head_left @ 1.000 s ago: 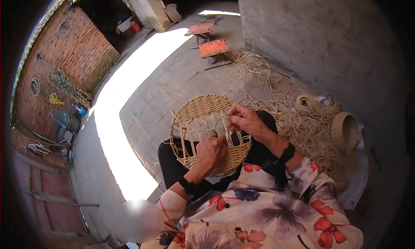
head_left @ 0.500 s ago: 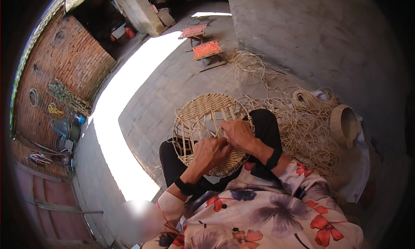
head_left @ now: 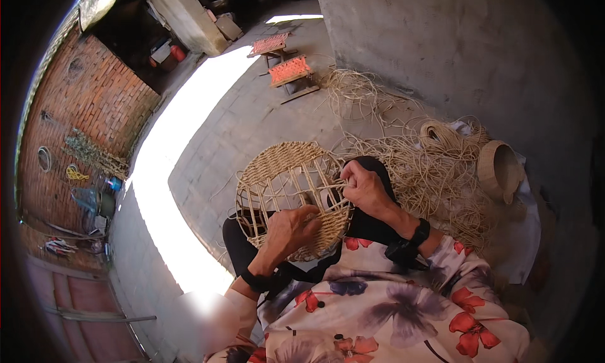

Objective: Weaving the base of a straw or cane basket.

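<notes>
Nearest is the person's floral shirt [head_left: 391,312], and beyond it the black trousers [head_left: 234,240] of the bent legs. A round, tan woven frame [head_left: 283,161] sits tilted over the lap between the knees, closely woven at its far and near ends, with open strands across the middle. The left hand [head_left: 291,232] lies over the near weave, fingers bent; whether it grips is hidden. The right hand [head_left: 365,190] is narrowed, pinching a strand [head_left: 338,186] at the frame's right side. To the right, loose cord [head_left: 435,180] spreads in a tangled heap on the paved floor [head_left: 220,136], with a small basket [head_left: 486,167] beside it, near a white cloth [head_left: 529,227]. Farther off stand two stools with red woven seats [head_left: 290,71], near a grey wall [head_left: 454,41]
</notes>
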The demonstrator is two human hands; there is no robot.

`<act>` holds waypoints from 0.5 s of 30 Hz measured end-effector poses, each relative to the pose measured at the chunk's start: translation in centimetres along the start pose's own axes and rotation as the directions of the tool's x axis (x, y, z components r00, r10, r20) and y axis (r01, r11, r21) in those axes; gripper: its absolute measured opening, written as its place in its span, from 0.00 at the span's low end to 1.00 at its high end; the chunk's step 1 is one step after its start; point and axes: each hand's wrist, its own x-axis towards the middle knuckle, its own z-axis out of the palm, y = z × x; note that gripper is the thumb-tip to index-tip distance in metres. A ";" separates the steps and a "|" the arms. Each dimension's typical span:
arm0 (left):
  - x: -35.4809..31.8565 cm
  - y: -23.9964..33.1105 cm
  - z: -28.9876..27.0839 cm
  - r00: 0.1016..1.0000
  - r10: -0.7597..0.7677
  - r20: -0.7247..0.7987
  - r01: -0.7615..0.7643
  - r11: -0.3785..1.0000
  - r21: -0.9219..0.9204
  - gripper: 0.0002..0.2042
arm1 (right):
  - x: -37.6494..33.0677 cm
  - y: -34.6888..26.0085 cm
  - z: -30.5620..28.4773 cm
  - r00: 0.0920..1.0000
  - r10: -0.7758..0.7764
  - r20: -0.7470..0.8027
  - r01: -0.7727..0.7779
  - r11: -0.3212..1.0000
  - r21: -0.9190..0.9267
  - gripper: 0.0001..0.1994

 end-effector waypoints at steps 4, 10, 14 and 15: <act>1.5 0.4 -1.3 0.987 -0.034 -0.157 0.017 0.994 -0.106 0.12 | -1.4 -0.4 -2.2 0.927 -0.353 -0.129 0.227 0.799 -0.557 0.09; 4.6 4.3 0.1 0.995 -0.086 -0.055 0.039 0.816 -0.577 0.13 | -1.1 -2.9 -4.1 0.984 -0.177 -0.001 0.175 0.976 0.132 0.05; 4.5 4.5 0.2 0.977 -0.099 0.190 0.209 0.627 -0.751 0.17 | -0.8 -3.5 -3.4 0.968 -0.252 0.017 0.248 0.962 0.114 0.04; 4.5 4.2 0.1 0.969 -0.162 0.188 0.248 0.659 -0.710 0.16 | -0.7 -3.4 -3.1 0.975 -0.221 0.017 0.221 0.975 0.038 0.03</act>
